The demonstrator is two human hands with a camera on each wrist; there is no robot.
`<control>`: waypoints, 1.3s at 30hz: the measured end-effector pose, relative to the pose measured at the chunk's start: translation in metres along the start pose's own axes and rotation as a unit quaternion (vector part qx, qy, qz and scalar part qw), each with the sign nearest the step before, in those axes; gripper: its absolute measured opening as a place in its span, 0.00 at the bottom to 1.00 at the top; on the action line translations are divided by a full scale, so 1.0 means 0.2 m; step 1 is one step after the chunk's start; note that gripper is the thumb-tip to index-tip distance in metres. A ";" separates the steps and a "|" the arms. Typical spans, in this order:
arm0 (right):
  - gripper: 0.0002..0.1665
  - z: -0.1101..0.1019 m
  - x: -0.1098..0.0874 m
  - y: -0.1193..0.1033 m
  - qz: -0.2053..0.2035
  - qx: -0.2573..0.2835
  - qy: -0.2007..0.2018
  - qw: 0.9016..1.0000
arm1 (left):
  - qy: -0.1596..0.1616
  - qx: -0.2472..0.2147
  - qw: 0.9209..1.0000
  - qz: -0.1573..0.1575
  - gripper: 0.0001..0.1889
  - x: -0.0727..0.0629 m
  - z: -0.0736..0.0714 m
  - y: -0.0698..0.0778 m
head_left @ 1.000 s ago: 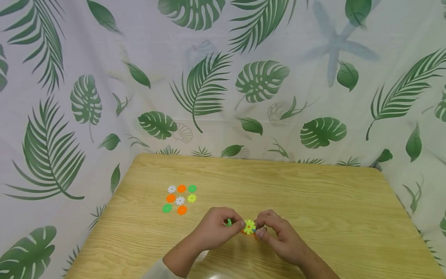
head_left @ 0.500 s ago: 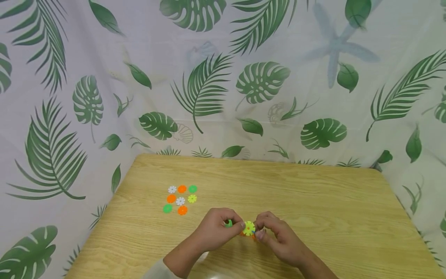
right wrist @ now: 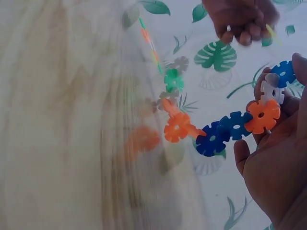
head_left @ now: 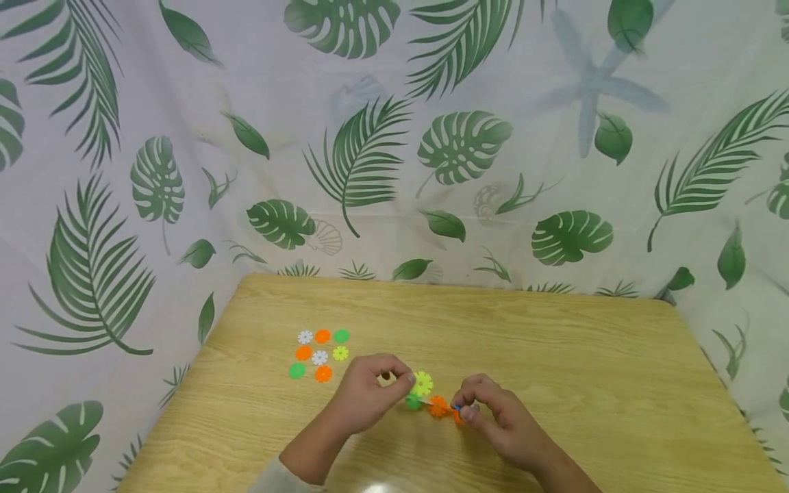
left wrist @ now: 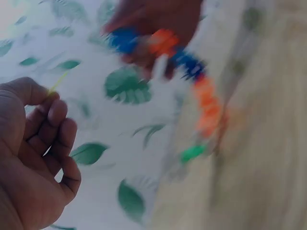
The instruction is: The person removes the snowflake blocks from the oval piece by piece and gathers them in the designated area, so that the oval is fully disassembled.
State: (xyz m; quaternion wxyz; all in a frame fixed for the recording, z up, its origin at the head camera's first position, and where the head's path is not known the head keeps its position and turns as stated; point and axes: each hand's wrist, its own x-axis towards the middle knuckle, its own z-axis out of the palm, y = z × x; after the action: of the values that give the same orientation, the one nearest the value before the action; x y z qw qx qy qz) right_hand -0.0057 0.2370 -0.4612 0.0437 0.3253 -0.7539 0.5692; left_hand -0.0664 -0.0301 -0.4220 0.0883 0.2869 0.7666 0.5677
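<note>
My left hand pinches a yellow notched plastic disc between thumb and forefinger; it shows edge-on in the left wrist view. To its right, my right hand holds the upper end of a chain of interlocking snowflake discs. In the right wrist view, a blue disc, a white disc and an orange disc lie against the right hand's fingers. Dark blue discs, orange ones and a green disc hang farther down the chain. The yellow disc stands apart from the chain there.
Loose white, orange, green and yellow discs lie in rough rows on the left of the wooden table. A leaf-printed cloth hangs behind the table's far edge and along its sides.
My left hand has drawn left and slightly up with the yellow disc, away from my right fingertips. Orange and green discs of the chain now show between the hands. The right hand stays nearly in place.
</note>
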 end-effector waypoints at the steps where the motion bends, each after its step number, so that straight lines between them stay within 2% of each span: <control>1: 0.19 -0.01 0.00 0.00 0.000 -0.001 0.004 1.000 | 0.014 0.005 1.000 0.003 0.08 0.00 -0.04 0.00; 4: 0.19 -0.03 0.01 -0.01 0.005 0.001 0.010 1.000 | 0.033 0.021 0.999 0.007 0.08 0.00 -0.13 0.01; 7: 0.17 -0.04 0.02 -0.01 0.020 -0.008 0.013 1.000 | 0.022 0.039 0.999 -0.013 0.07 0.00 -0.18 0.00; 12: 0.17 -0.04 -0.01 0.01 0.026 -0.017 0.020 0.999 | 0.022 0.060 0.996 -0.058 0.07 -0.03 -0.19 -0.05; 16: 0.18 -0.03 -0.02 0.02 0.022 -0.017 0.026 0.999 | 0.036 0.100 0.992 -0.074 0.07 -0.05 -0.21 -0.10; 20: 0.19 -0.02 -0.02 0.02 0.000 -0.021 0.035 0.999 | 0.036 0.135 0.986 -0.093 0.07 -0.07 -0.24 -0.17; 25: 0.19 -0.03 -0.02 0.01 -0.010 -0.021 0.040 0.999 | 0.040 0.158 0.980 -0.116 0.08 -0.07 -0.27 -0.24; 30: 0.19 -0.03 -0.02 0.00 -0.002 -0.019 0.038 0.999 | 0.038 0.178 0.976 -0.120 0.09 -0.08 -0.28 -0.28; 39: 0.20 -0.02 -0.03 -0.01 -0.001 -0.026 0.038 0.999 | 0.046 0.233 0.957 -0.164 0.09 -0.08 -0.32 -0.34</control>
State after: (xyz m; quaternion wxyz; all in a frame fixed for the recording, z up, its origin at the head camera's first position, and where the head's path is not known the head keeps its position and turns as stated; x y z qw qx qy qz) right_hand -0.0016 0.2431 -0.4607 0.0814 0.3029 -0.7656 0.5617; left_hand -0.1049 -0.1038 -0.4655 0.0755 0.1431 0.9176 0.3632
